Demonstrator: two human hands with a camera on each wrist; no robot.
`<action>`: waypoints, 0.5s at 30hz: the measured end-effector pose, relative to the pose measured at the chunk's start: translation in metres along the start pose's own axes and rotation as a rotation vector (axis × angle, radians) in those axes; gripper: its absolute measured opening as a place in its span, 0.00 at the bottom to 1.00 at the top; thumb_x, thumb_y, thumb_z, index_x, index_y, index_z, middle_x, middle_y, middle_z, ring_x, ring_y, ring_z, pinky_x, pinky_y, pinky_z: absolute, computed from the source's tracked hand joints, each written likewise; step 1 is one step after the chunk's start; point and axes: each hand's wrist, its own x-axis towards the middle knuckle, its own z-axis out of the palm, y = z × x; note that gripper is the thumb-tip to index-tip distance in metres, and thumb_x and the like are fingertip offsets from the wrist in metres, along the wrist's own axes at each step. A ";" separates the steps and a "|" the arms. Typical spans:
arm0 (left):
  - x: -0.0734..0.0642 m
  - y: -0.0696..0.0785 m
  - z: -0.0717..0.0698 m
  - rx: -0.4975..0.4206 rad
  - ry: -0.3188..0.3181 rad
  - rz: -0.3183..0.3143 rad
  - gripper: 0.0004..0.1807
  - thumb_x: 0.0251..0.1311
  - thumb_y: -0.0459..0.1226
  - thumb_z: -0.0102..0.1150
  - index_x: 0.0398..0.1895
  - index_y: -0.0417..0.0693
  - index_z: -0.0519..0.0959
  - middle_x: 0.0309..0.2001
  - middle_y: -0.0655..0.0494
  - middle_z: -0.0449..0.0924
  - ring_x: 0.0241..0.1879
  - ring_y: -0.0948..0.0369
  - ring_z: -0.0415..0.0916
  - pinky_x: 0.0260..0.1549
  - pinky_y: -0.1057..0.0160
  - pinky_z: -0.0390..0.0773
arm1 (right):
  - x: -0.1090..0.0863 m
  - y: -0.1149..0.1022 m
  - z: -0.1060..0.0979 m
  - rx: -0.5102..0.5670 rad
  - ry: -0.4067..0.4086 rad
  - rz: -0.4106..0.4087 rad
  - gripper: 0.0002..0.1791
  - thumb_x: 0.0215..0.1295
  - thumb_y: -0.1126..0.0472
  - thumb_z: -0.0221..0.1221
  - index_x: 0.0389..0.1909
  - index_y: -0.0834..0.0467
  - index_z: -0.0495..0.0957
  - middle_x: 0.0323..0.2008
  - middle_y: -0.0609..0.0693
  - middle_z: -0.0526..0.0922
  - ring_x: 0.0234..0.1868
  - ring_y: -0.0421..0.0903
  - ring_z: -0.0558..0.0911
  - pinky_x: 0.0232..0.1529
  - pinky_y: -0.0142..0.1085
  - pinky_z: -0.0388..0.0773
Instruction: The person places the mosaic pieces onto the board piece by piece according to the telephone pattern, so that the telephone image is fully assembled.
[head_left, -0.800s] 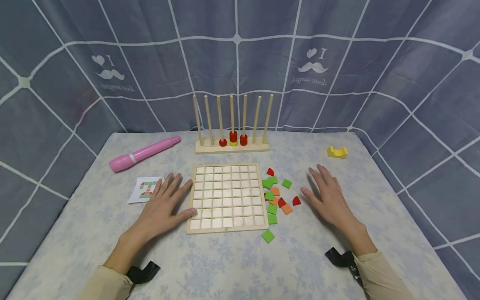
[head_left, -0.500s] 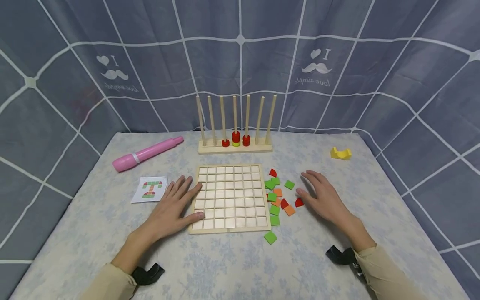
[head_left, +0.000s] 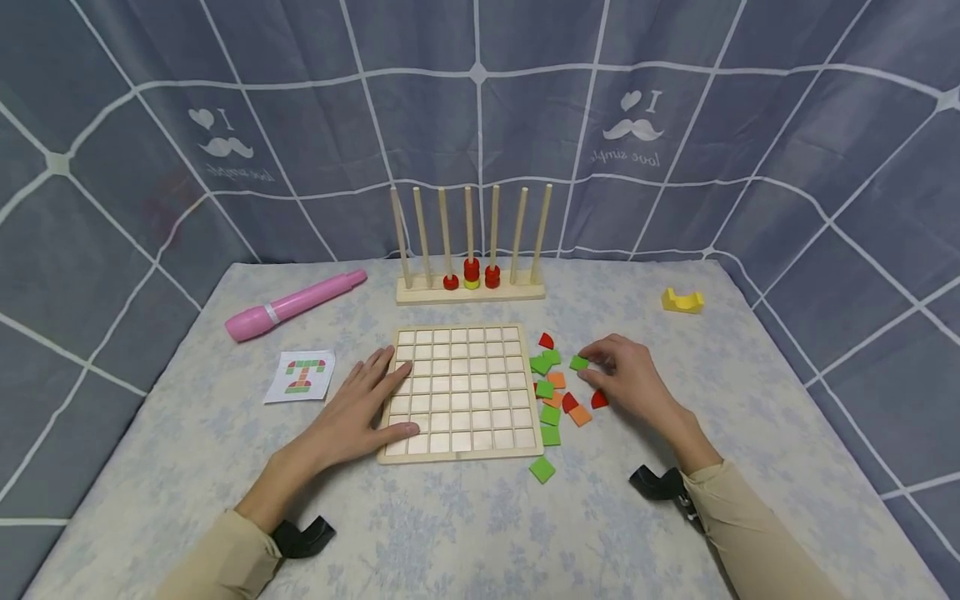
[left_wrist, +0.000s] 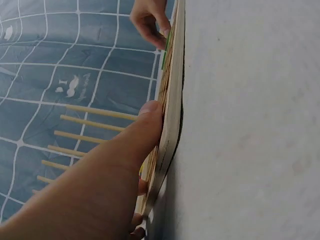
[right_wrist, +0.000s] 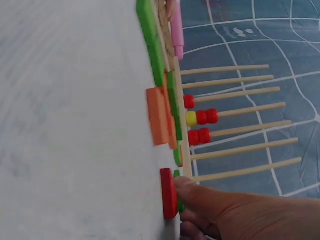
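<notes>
A wooden grid board (head_left: 461,457) lies in the middle of the table. My left hand (head_left: 352,417) rests on its left edge with fingers spread, thumb on the lower squares. To the right of the board, my right hand (head_left: 633,379) pinches a green square tile (head_left: 578,362) between thumb and curled fingers; in the right wrist view the thumb (right_wrist: 187,190) is against that tile, partly behind a red tile (right_wrist: 169,194). Several loose tiles lie beside the board, among them an orange square (head_left: 580,415), a red quarter-round piece (head_left: 599,400) and a green square (head_left: 542,469).
Behind the board stands a wooden peg rack (head_left: 470,293) with red and yellow beads. A pattern card (head_left: 300,376) lies left of the left hand, a pink wand-like object (head_left: 296,306) beyond it. A yellow arched block (head_left: 682,301) sits at the back right.
My right hand has moved left toward the tiles, and its fingers have curled in at the green tile. My left hand has slid slightly right onto the board, uncovering the card.
</notes>
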 end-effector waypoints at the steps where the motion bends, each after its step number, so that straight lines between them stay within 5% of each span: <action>1: 0.000 -0.001 0.001 -0.015 -0.002 -0.005 0.53 0.64 0.61 0.68 0.85 0.49 0.57 0.86 0.40 0.42 0.85 0.42 0.39 0.81 0.35 0.44 | 0.000 0.000 0.000 0.007 0.001 -0.001 0.16 0.63 0.62 0.74 0.50 0.62 0.88 0.45 0.56 0.86 0.45 0.54 0.85 0.49 0.51 0.86; 15: -0.001 -0.008 0.005 -0.042 0.016 0.009 0.54 0.61 0.61 0.71 0.85 0.52 0.58 0.86 0.42 0.43 0.85 0.44 0.41 0.83 0.40 0.44 | 0.011 0.001 -0.003 0.034 0.031 -0.047 0.11 0.62 0.62 0.75 0.44 0.59 0.88 0.36 0.50 0.84 0.38 0.46 0.81 0.43 0.44 0.83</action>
